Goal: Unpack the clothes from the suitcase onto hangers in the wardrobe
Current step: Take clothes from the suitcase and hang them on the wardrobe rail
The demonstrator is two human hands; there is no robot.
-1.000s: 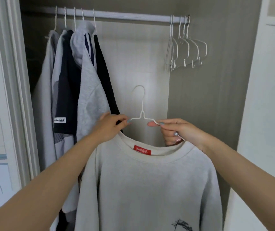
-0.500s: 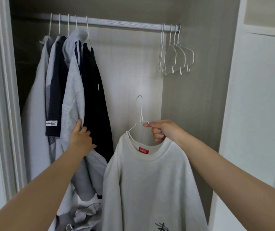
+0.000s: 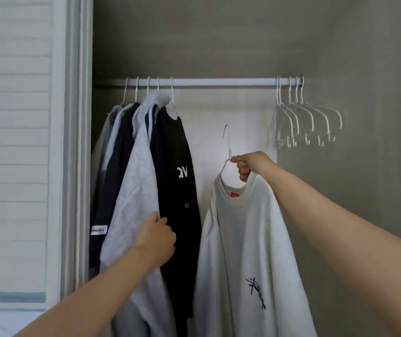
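Head view, right hand (image 3: 250, 164) gripping hanger (image 3: 227, 147), left hand (image 3: 157, 239) on grey garment (image 3: 136, 190)

Rail (image 3: 218, 81): clothes (image 3: 170, 166), spare hangers (image 3: 289, 113)

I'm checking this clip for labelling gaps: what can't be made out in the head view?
- Head view: left hand's fingers, curled at the pale grey sweatshirt's edge; grip or push unclear.
- White sweatshirt's hem: cut by the bottom edge.
- Its small red neck label: lettering too small.
- Thin white wire hanger's shoulders, held by the right hand: inside that sweatshirt.
- Suitcase: out of frame.
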